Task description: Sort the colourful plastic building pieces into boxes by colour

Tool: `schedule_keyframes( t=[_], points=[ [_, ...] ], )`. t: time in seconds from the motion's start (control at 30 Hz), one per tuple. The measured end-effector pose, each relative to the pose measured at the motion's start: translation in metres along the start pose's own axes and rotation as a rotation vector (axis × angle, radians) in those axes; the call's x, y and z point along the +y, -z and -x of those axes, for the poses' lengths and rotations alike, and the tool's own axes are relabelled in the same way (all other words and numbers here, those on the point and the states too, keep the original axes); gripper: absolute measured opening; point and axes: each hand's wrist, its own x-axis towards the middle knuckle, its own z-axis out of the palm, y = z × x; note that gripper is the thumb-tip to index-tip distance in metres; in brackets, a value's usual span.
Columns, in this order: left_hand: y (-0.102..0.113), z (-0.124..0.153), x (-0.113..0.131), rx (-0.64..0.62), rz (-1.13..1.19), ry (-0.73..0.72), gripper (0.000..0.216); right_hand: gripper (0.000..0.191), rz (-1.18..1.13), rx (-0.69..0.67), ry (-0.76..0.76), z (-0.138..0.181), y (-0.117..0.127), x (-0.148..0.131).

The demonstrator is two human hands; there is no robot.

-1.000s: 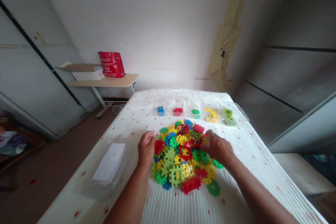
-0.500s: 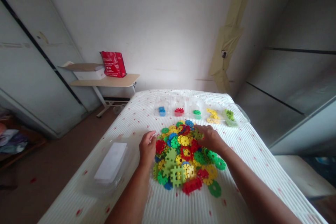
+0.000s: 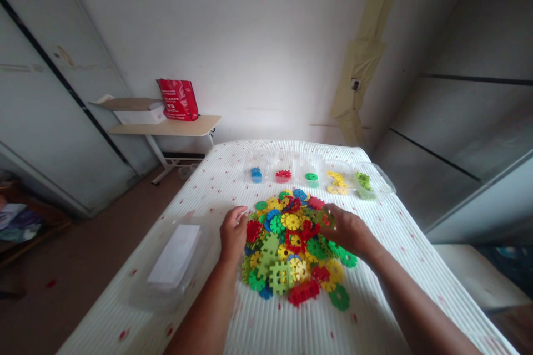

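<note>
A heap of plastic interlocking pieces [image 3: 291,222], red, yellow, blue and green, lies on the bed in front of me. Some are notched discs, others square lattice blocks. My left hand [image 3: 233,234] rests at the heap's left edge, thumb apart from the slightly curled fingers, with nothing visible in it. At the right edge, my right hand [image 3: 350,229] is bent over green and red pieces, its thumb and fingers spread apart. A light-green lattice block [image 3: 280,278] and a red block [image 3: 303,292] lie at the near side.
Behind the heap, clear plastic boxes hold blue pieces [image 3: 256,174], red pieces [image 3: 283,175], green pieces [image 3: 311,178], yellow pieces [image 3: 337,180] and light-green pieces [image 3: 363,182]. On the left lies a clear container [image 3: 141,294] with a white box [image 3: 175,255]. A side table [image 3: 183,127] carries a red bag [image 3: 178,100].
My right hand has shifted right and slightly nearer, its fingers opening wider and uncovering a red piece at the heap's far right. My left hand has barely moved.
</note>
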Motion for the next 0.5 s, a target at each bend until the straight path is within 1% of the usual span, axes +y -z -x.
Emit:
schedule_keyframes(
  t=[0.1,0.2,0.27,0.4,0.5],
  points=[
    [0.0,0.0,0.0,-0.002,0.0,0.009,0.026,0.048,0.047,-0.009,0.014,0.023,-0.008,0.005],
    [0.0,0.001,0.002,-0.001,0.008,0.015,0.026,0.049,0.088,0.034,0.031,0.037,-0.02,0.01],
    [0.0,0.001,0.003,0.001,0.011,0.019,0.026,0.049,0.099,0.09,0.043,0.04,-0.025,0.015],
    [0.0,0.0,0.003,0.009,-0.004,0.019,0.026,0.051,0.066,0.218,0.134,0.039,-0.032,0.033],
    [0.0,0.0,0.003,0.01,-0.007,0.015,0.026,0.049,0.099,0.307,0.126,0.036,-0.034,0.049]
  ],
)
